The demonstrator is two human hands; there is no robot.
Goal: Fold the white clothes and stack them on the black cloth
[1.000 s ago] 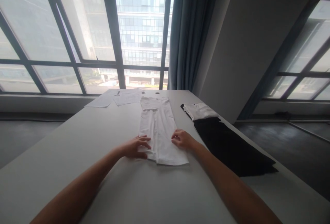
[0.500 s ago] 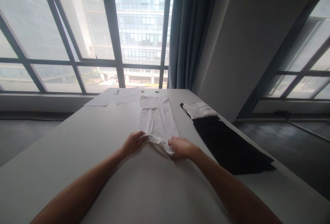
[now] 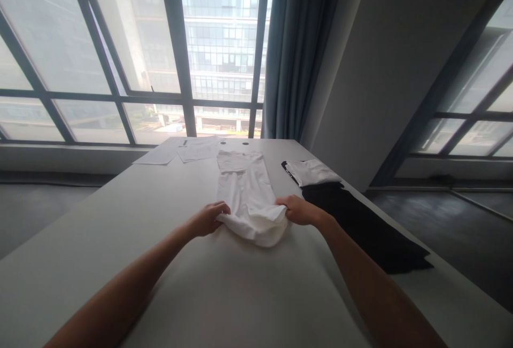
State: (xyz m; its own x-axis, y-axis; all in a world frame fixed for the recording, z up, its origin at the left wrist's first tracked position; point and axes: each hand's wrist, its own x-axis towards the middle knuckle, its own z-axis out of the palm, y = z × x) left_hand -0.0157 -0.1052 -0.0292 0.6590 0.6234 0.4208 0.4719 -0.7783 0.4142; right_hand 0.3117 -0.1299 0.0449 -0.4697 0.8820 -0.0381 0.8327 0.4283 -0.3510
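Two hands [image 3: 208,218] [image 3: 298,210], one white garment [image 3: 246,193]

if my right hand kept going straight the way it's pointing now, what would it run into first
The right hand points leftward across the table, gripping the white garment. Going on, it would likely meet the left hand holding the opposite edge, though depth is uncertain.

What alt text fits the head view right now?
Both hands, left hand and right hand, grip the near end of a white garment lifted off a grey table; a black garment lies to the right.
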